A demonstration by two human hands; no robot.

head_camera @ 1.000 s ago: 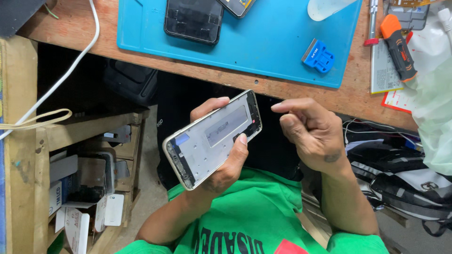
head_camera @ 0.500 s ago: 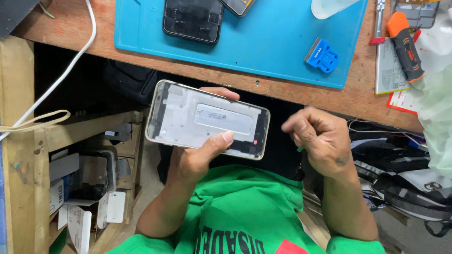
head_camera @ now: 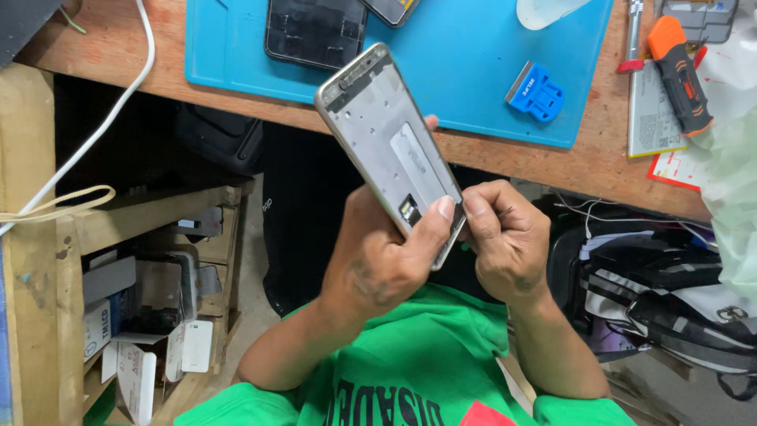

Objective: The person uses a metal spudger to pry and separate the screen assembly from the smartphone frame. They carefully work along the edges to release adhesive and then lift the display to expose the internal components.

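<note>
My left hand [head_camera: 378, 264] grips a silver phone frame [head_camera: 385, 134] by its lower end, thumb across the inner face. The frame is tilted, and its upper end reaches over the desk edge. A small dark part sits near the frame's lower end by my thumb. My right hand [head_camera: 509, 241] is closed against the frame's lower right edge, fingertips pinching there. What lies between those fingertips is hidden. Both hands are in front of my green shirt, below the desk.
A blue work mat [head_camera: 473, 47] lies on the wooden desk [head_camera: 599, 166] with a black phone part [head_camera: 315, 31] and a blue scraper [head_camera: 535, 91]. An orange screwdriver [head_camera: 680, 71] rests at right. A white cable [head_camera: 118, 110] hangs at left over wooden shelves [head_camera: 47, 276]. Black bags [head_camera: 654, 276] sit at right.
The frame has swung from lying crosswise to pointing up toward the desk, and sits higher. My right hand has moved in from the side and closed on its lower end.
</note>
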